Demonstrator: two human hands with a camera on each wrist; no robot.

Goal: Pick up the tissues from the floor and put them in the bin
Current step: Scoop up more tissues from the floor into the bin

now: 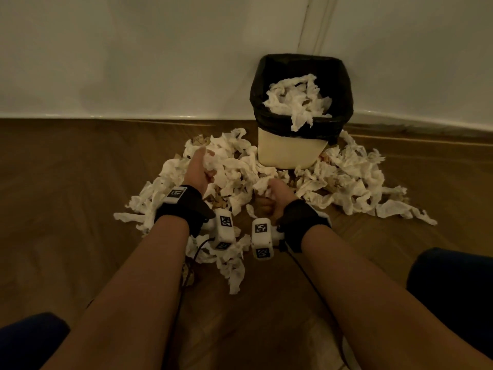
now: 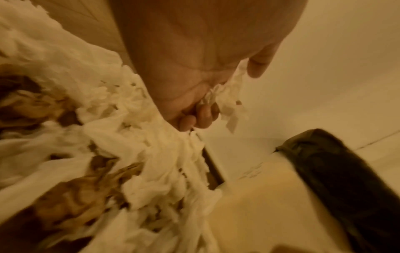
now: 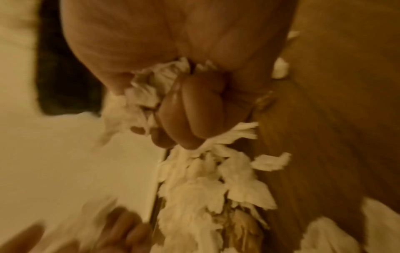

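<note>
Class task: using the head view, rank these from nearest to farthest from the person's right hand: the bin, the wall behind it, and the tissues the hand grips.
1. gripped tissues, in the right hand.
2. bin, ahead, slightly right.
3. wall, behind the bin.

Tissues (image 1: 272, 180) litter the floor (image 1: 80, 182) before the bin (image 1: 298, 134).

Crumpled white tissues (image 1: 346, 177) litter the floor around the seemingly half-full bin (image 1: 290, 153).

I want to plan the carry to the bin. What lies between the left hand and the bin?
In the head view, crumpled tissues cover the floor between the left hand and the bin; no bare floor shows there.
</note>
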